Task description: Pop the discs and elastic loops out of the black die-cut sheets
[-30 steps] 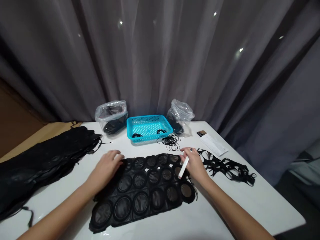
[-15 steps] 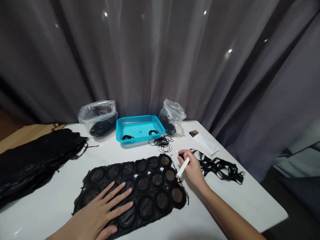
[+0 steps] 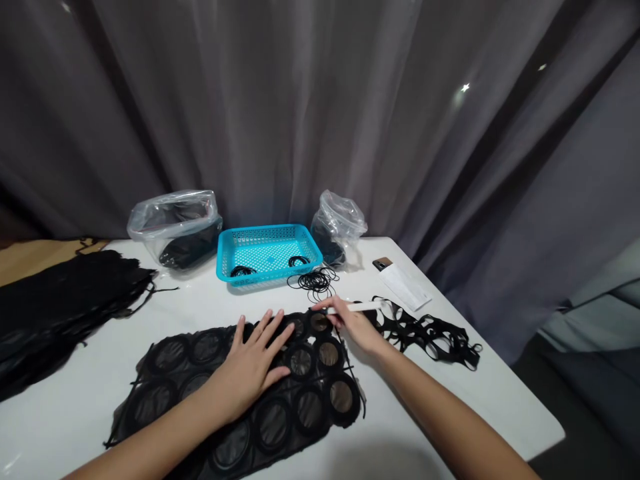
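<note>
A black sheet with rows of round rings (image 3: 273, 425) lies flat on the white table. My left hand (image 3: 250, 370) rests on its upper middle, fingers spread and holding nothing. At the sheet's top right corner, my right hand (image 3: 350, 327) is closed round a white pen-like tool (image 3: 363, 307), whose back end points right. The tool's tip is hidden by the fingers near the corner ring. Beyond that corner lies a loose pile of thin black loops (image 3: 317, 283).
A blue basket (image 3: 270, 273) stands between two clear bags (image 3: 183, 233) (image 3: 340, 227) holding black items. Stacked black sheets (image 3: 65, 307) lie at left. On the right are a black cut-out strip (image 3: 435, 339), white paper (image 3: 405, 287) and a phone (image 3: 382, 263).
My left hand has slid up and right across the sheet. My right hand has moved left onto the corner, and the tool has turned nearly level. The view has shifted slightly.
</note>
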Demonstrator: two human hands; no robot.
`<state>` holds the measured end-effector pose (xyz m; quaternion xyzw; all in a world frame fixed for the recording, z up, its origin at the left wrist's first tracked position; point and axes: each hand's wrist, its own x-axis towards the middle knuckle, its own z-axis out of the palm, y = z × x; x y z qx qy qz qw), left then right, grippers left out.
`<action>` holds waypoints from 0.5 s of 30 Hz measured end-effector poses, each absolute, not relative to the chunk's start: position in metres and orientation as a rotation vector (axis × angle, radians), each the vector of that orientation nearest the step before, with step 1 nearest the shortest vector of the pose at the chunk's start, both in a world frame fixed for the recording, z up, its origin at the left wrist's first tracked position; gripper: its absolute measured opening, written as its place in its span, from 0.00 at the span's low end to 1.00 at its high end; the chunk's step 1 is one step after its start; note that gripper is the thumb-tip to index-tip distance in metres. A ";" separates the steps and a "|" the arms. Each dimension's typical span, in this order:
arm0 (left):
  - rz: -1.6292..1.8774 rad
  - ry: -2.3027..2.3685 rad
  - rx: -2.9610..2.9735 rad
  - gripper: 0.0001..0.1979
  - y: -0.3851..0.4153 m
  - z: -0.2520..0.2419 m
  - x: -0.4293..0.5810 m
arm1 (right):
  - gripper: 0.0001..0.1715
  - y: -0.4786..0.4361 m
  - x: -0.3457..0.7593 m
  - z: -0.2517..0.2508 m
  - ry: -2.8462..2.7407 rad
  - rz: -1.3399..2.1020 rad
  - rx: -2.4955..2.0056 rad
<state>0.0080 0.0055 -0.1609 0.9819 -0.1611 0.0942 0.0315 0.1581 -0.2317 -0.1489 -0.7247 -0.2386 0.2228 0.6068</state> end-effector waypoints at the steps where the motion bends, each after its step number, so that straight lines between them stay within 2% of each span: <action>1: 0.312 -0.424 3.032 0.33 0.004 -0.168 0.013 | 0.36 -0.225 0.162 -0.155 -0.530 0.537 -1.667; 3: 0.289 -0.298 3.054 0.34 0.009 -0.179 0.015 | 0.34 -0.220 0.167 -0.166 -0.505 0.551 -1.643; 7: 0.254 -0.023 3.121 0.37 0.019 -0.185 0.007 | 0.20 -0.228 0.173 -0.173 -0.517 0.625 -1.569; 9: 0.290 0.069 3.172 0.40 0.013 -0.182 0.009 | 0.16 -0.233 0.174 -0.168 -0.525 0.666 -1.579; 11: 0.338 -0.019 3.197 0.41 0.001 -0.179 0.016 | 0.14 -0.237 0.174 -0.163 -0.537 0.691 -1.627; 15: 0.302 -0.527 3.085 0.40 -0.029 -0.179 0.029 | 0.11 -0.237 0.175 -0.156 -0.613 0.656 -1.741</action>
